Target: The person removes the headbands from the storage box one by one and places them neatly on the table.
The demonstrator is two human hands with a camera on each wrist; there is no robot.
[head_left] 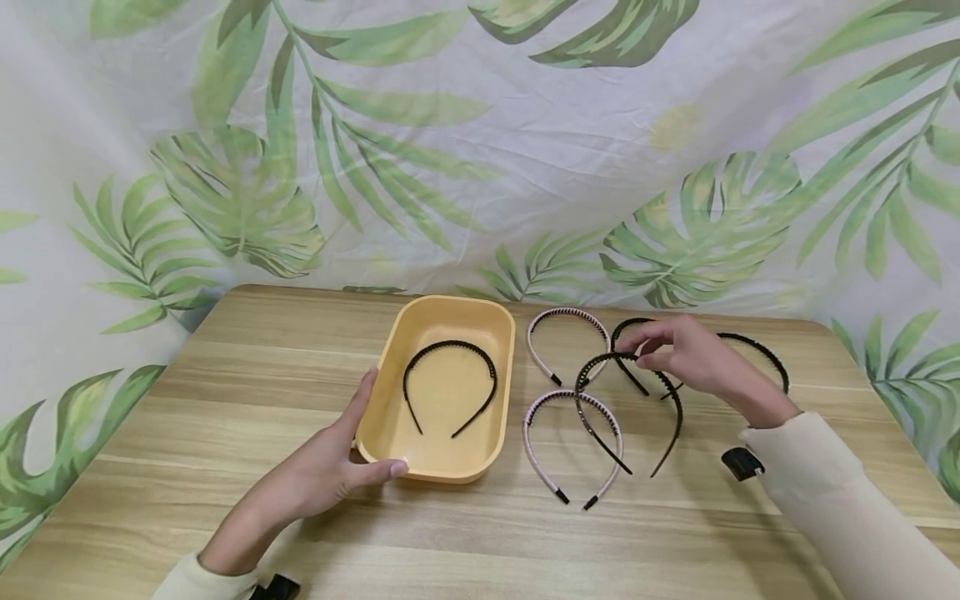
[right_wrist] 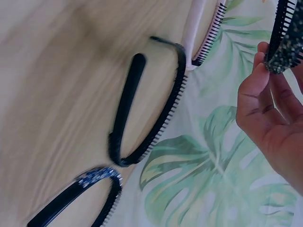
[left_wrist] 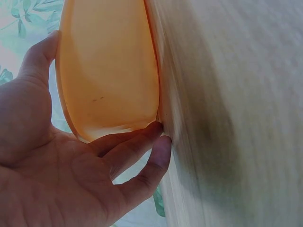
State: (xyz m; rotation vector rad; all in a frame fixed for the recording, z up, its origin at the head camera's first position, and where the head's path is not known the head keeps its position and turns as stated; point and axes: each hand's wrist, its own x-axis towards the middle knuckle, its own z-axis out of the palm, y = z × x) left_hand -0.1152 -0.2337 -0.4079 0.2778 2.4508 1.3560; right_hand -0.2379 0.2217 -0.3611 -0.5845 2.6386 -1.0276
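A yellow plastic tub (head_left: 457, 307) stands on the table with a thin black headband (head_left: 450, 342) lying inside it. My left hand (head_left: 322, 471) grips the tub's near left corner, the thumb over the front rim and the fingers along the side. Right of the tub, my right hand (head_left: 693, 358) pinches a black toothed headband (head_left: 680, 417) by the top of its arch, ends hanging down. Glitter covers its outer face in the right wrist view. In the head view this headband overlaps the lower of two pale lilac headbands (head_left: 528, 442).
The other lilac headband (head_left: 529, 337) lies farther back. Near my right hand are a black headband (head_left: 617, 333), partly hidden by it, and another black headband (head_left: 772, 358) at the right. A leaf-patterned cloth (head_left: 420, 167) hangs behind the wooden table (head_left: 487, 542).
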